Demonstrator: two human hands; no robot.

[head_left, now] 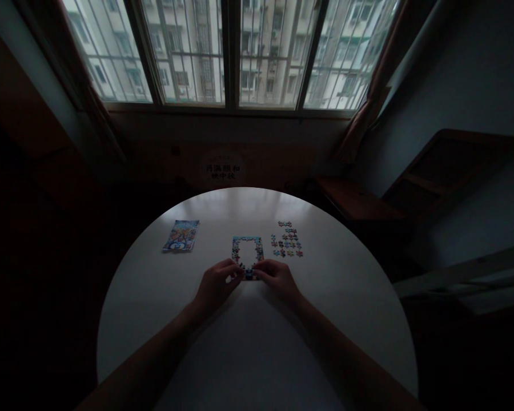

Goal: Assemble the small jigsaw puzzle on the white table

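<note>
A jigsaw puzzle border (235, 246), joined into an upright rectangle with a hollow middle, lies on the white round table (248, 331). At its lower left corner my left hand (220, 281) has thumb and forefinger closed together on a small dark puzzle piece. My right hand (279, 275) is pinched at the lower right, its fingertips on a puzzle piece along the inner bottom edge. The fingers cover parts of both lower corners, and the dim light hides the pieces' outlines. Loose puzzle pieces (291, 246) lie in rough rows just right of the border.
A colourful printed picture sheet or packet (182, 235) lies on the left of the table. Beyond the table are a barred window (229, 57) and curtains (364, 120). A brown wooden surface (355, 197) stands at the back right.
</note>
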